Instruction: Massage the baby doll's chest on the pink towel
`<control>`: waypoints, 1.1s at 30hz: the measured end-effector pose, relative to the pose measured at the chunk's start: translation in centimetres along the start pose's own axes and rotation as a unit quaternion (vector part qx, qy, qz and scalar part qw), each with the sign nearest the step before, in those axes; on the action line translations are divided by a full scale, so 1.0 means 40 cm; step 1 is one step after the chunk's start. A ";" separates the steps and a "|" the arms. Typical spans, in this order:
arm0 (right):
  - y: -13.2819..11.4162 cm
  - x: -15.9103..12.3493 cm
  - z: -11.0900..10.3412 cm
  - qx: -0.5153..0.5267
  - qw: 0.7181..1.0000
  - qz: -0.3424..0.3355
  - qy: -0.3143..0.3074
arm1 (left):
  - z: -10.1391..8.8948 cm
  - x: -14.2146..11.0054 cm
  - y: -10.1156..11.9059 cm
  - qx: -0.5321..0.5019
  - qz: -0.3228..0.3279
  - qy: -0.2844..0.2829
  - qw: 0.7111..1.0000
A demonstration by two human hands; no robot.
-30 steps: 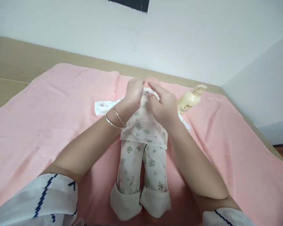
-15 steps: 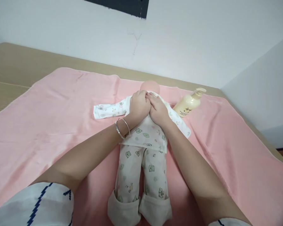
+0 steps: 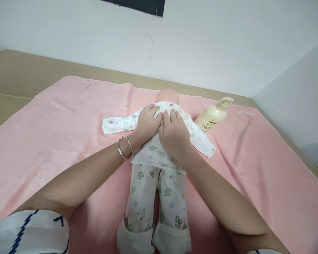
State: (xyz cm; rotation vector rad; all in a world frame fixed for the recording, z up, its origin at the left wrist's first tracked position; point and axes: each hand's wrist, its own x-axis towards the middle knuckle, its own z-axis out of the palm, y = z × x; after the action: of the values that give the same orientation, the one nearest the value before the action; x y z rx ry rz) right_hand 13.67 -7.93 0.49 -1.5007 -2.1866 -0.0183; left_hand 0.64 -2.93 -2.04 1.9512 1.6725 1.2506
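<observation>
A baby doll (image 3: 167,96) lies on its back on a pink towel (image 3: 55,120), head toward the wall. It wears a white printed shirt (image 3: 198,135) and matching trousers (image 3: 155,197) with rolled cuffs. My left hand (image 3: 147,121), with two bangles on the wrist, rests flat on the doll's chest, fingers stretched out. My right hand (image 3: 173,134) lies flat beside it on the shirt, fingers together and extended. Neither hand holds anything.
A cream pump bottle (image 3: 214,113) lies tilted on the towel to the right of the doll. The towel covers a wooden table (image 3: 13,74) that meets a white wall behind.
My hands were pinching the shirt's collar up near the doll's neck. They have since come down and flattened on the chest, and the doll's head shows above them.
</observation>
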 end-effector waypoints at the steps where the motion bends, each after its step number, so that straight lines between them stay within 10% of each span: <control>1: -0.015 -0.012 0.003 -0.005 1.000 -0.015 0.003 | 0.000 0.001 -0.001 -0.001 -0.003 0.001 1.000; 11: 0.095 0.083 -0.044 0.060 0.990 0.056 -0.110 | -0.009 0.003 0.013 0.001 -0.002 -0.018 1.000; 15: 0.046 0.043 -0.049 -0.009 0.990 0.100 -0.100 | -0.007 0.002 0.014 -0.002 -0.008 -0.014 1.000; 21: -0.042 -0.025 -0.026 -0.046 0.997 -0.026 -0.059 | -0.010 0.001 0.009 0.015 0.003 -0.019 1.000; 33: 0.078 0.087 -0.046 0.044 0.986 0.096 -0.130 | -0.047 -0.046 0.084 0.236 0.108 -0.081 0.962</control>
State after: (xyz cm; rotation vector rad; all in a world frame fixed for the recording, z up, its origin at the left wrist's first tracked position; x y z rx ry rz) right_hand 16.14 -4.15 2.67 -1.7388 -2.1928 0.3508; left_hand 1.53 -6.14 0.63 2.4921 1.8349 0.7663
